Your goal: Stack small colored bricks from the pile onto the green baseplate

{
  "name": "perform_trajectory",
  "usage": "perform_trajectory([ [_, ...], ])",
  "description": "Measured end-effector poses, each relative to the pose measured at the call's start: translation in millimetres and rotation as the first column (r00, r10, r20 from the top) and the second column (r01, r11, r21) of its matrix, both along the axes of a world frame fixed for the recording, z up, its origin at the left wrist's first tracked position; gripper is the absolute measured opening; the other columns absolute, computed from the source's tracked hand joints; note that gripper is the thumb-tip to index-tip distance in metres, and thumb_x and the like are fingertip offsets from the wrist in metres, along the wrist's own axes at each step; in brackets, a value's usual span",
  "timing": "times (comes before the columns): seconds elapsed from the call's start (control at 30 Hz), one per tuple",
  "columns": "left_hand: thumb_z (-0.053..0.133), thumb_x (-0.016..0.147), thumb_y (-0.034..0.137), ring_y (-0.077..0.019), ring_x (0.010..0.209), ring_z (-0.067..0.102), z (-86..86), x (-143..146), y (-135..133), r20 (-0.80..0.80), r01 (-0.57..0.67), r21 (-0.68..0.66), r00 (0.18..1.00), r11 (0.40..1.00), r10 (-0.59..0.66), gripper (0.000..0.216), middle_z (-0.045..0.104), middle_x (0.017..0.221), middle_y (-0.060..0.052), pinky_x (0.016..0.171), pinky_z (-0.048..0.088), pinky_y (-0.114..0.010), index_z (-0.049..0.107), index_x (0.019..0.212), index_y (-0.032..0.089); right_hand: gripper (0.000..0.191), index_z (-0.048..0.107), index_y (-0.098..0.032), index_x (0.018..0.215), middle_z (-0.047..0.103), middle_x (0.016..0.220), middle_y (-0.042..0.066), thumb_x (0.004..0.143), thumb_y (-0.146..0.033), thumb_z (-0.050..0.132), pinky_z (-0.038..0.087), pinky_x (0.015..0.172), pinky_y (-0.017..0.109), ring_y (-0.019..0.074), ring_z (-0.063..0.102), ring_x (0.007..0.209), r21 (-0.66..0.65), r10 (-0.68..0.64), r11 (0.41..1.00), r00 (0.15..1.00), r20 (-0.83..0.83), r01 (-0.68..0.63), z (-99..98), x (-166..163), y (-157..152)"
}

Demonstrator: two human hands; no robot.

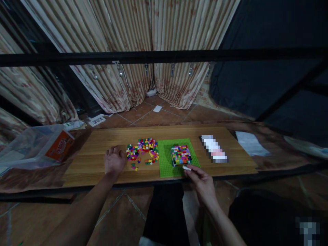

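Observation:
My right hand (202,182) pinches a small, long white toy brick (187,167) between thumb and fingers. It is at the near edge of a block built of many coloured toy bricks (181,154); whether the white brick touches the block I cannot tell. The block sits on a green studded baseplate (165,167). On the wooden table, my left hand (114,160) rests with its fingers curled under and nothing showing in it. Just right of that hand lies a pile of loose coloured bricks (148,145), with several strays nearer me.
A blurred-out phone-like object (214,149) lies on the table (87,153) to the right. Beyond the left end stands a clear plastic bin (33,143) with an orange label. A dark bar (164,56) crosses in front of the striped curtains (123,30). White sheeting (252,143) lies past the right end.

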State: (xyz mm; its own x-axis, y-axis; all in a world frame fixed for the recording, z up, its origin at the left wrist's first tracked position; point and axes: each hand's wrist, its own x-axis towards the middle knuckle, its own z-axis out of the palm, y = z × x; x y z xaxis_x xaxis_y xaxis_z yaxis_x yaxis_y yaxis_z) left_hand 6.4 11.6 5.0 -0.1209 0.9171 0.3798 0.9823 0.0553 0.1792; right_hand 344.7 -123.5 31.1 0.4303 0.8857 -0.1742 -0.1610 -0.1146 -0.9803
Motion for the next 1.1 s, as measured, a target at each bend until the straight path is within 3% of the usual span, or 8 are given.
perform_trajectory([
  [0.13,0.037,0.086,0.030,-0.0301,0.109,0.054,-2.2,-2,2,-0.007,-0.002,-0.004,1.000,1.000,0.002,0.040,0.063,0.116,-0.016,0.095,0.042,-0.045,0.063,0.111,0.012,0.036,0.074,-0.019,0.095,0.074,0.091,0.007,0.074,-0.048,0.071,0.054,0.081,0.038,0.0222,0.069,0.085,0.063,0.034,0.997,0.955,0.294,-0.055,5.3,9,5],
  [0.27,0.037,0.086,0.029,-0.0298,0.107,0.055,-3.3,-2,3,-0.004,0.001,0.010,1.000,1.000,-0.001,0.041,0.065,0.114,-0.016,0.095,0.041,-0.045,0.063,0.113,0.012,0.027,0.074,-0.024,0.098,0.070,0.100,0.007,0.088,-0.043,0.057,0.050,0.089,0.038,0.0217,0.065,0.096,0.136,0.078,0.971,0.792,0.605,-0.199,12.3,14,16],
  [0.47,0.036,0.086,0.029,-0.0309,0.110,0.055,-3.3,-2,4,0.013,0.002,0.014,1.000,1.000,-0.002,0.043,0.064,0.118,-0.018,0.095,0.041,-0.046,0.064,0.113,0.011,0.025,0.077,-0.027,0.091,0.062,0.113,0.009,0.087,-0.044,0.058,0.045,0.098,0.043,0.0249,0.056,0.111,0.181,-0.005,0.966,0.687,0.727,-0.185,2.8,16,32],
  [0.63,0.035,0.086,0.029,-0.0317,0.111,0.055,-3.7,-2,5,0.000,-0.007,0.002,1.000,1.000,0.007,0.046,0.064,0.119,-0.019,0.097,0.042,-0.046,0.064,0.114,0.008,0.024,0.077,-0.028,0.088,0.057,0.122,0.009,0.085,-0.044,0.060,0.040,0.103,0.048,0.0269,0.051,0.118,0.171,-0.008,0.971,0.697,0.717,-0.165,-7.1,20,37],
  [0.83,0.033,0.086,0.030,-0.0315,0.111,0.055,-3.6,-3,5,-0.021,-0.004,-0.011,1.000,1.000,0.004,0.046,0.064,0.117,-0.019,0.098,0.042,-0.046,0.064,0.114,0.009,0.021,0.076,-0.025,0.087,0.061,0.116,0.009,0.076,-0.041,0.067,0.040,0.103,0.045,0.0258,0.055,0.116,0.175,0.003,0.978,0.842,0.540,-0.115,-13.2,21,46],
  [0.97,0.034,0.087,0.032,-0.0318,0.110,0.055,-3.2,-3,4,-0.009,-0.014,-0.004,1.000,1.000,0.014,0.046,0.064,0.118,-0.018,0.097,0.042,-0.046,0.064,0.114,0.009,0.031,0.072,-0.021,0.097,0.066,0.109,0.008,0.070,-0.038,0.070,0.043,0.100,0.045,0.0250,0.059,0.107,0.130,-0.017,0.991,0.930,0.368,-0.033,-18.0,17,50],
  [1.1,0.034,0.087,0.032,-0.0317,0.109,0.055,-2.0,-2,4,-0.023,-0.002,-0.008,1.000,1.000,0.002,0.046,0.064,0.117,-0.019,0.097,0.042,-0.047,0.063,0.114,0.009,0.046,0.067,-0.019,0.109,0.069,0.109,0.008,0.066,-0.034,0.071,0.045,0.097,0.044,0.0240,0.062,0.103,0.112,-0.048,0.994,0.966,0.255,0.020,-18.8,12,51],
])
